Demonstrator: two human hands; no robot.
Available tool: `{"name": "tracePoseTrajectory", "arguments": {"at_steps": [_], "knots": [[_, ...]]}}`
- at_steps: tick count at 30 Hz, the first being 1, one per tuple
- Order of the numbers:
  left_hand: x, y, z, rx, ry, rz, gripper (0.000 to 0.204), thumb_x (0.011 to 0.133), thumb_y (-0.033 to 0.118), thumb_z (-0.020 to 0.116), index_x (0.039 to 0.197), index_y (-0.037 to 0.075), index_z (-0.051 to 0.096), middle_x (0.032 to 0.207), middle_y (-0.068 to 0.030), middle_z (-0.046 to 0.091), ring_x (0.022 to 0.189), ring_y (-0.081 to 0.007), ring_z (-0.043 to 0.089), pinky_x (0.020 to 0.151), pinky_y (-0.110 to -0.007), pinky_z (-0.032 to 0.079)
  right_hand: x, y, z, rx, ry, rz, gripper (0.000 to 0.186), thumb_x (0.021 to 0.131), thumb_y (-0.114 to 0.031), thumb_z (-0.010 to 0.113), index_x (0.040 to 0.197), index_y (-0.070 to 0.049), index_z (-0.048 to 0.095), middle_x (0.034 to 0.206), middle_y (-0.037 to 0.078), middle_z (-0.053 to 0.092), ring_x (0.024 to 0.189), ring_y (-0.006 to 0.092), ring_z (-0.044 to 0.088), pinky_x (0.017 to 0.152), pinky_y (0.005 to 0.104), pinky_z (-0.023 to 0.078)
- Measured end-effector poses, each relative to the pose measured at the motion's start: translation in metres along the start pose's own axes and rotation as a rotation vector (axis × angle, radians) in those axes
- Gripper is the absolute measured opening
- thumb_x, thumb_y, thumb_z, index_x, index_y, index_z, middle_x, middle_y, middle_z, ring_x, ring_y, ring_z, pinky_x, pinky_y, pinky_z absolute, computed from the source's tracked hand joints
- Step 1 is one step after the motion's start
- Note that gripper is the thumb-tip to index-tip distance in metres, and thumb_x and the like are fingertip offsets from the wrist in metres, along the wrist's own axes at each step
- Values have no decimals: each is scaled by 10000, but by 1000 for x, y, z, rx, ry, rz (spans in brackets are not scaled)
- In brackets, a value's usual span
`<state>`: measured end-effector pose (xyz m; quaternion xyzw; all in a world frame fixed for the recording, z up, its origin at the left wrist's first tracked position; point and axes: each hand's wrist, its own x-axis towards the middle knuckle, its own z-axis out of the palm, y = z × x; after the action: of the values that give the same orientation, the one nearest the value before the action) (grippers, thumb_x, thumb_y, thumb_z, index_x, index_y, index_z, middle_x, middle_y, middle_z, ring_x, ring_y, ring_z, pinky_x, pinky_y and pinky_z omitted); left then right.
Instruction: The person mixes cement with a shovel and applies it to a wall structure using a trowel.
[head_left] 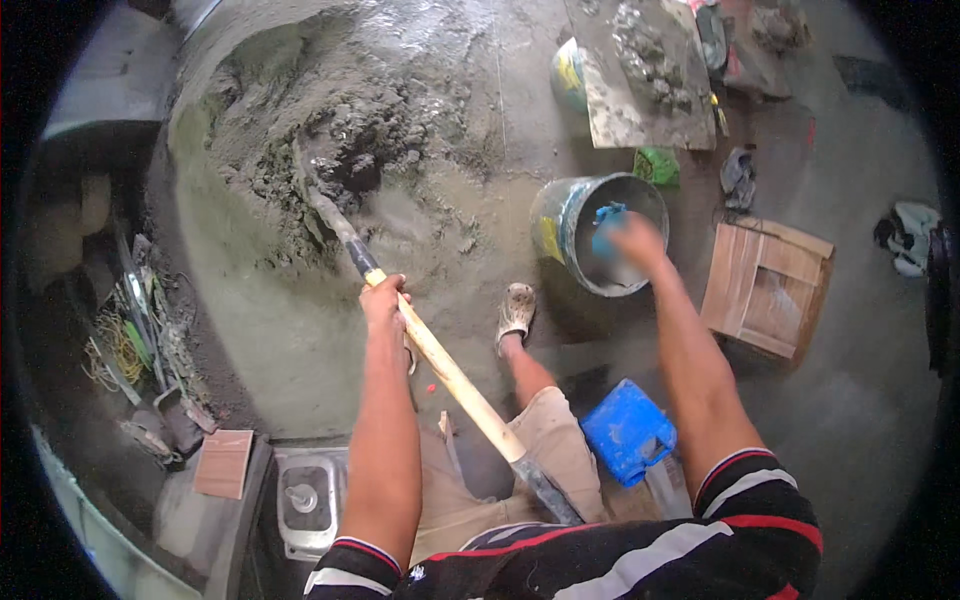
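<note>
My left hand (383, 300) is closed around the pale wooden handle of a shovel (455, 380). The shovel slants from near my lap to a heap of wet grey mortar (370, 140) on the floor, and its blade is partly buried there. Over the mouth of a grey-smeared bucket (548, 225) on the right, my right hand (637, 245) is blurred by motion. A blue object (607, 235) shows at its fingers inside the bucket. Its kind is too smeared to make out.
A blue jerrycan (630, 432) lies beside my leg. Right of the bucket are a wooden panel (768, 290) and a mortar-covered board (650, 90). A steel sink (310, 500), a tile (223, 463) and cluttered tools (140, 310) stand at the left.
</note>
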<state>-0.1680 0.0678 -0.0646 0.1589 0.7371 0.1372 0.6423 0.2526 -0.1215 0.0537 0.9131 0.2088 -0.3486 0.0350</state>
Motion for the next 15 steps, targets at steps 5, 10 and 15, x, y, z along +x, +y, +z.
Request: {"name": "tracePoseTrajectory", "arguments": {"at_steps": [5,10,15], "knots": [[-35,-24,14,-153,-49,-80,139,812,114,680,780,94,546,610,-41,530,474,-176,536,409,-343,482,-128,80,-6,178,-743,-170,533,992,-447,497,1335,-43,551,1209,145,637,1028,251,623,934,380,488],[-76,-82,65,-363,-84,-146,135,810,160,678,757,103,567,614,-24,536,476,-173,545,433,-368,498,-289,149,-66,459,-996,130,288,931,-293,597,1034,-28,642,1106,59,652,977,161,614,904,358,482],[-118,-148,91,-376,-149,-237,120,811,157,668,784,105,564,638,-22,545,505,-177,557,471,-373,509,-336,216,-67,264,-789,434,442,827,-339,737,1129,-26,663,1018,72,697,929,186,651,857,350,505]]}}
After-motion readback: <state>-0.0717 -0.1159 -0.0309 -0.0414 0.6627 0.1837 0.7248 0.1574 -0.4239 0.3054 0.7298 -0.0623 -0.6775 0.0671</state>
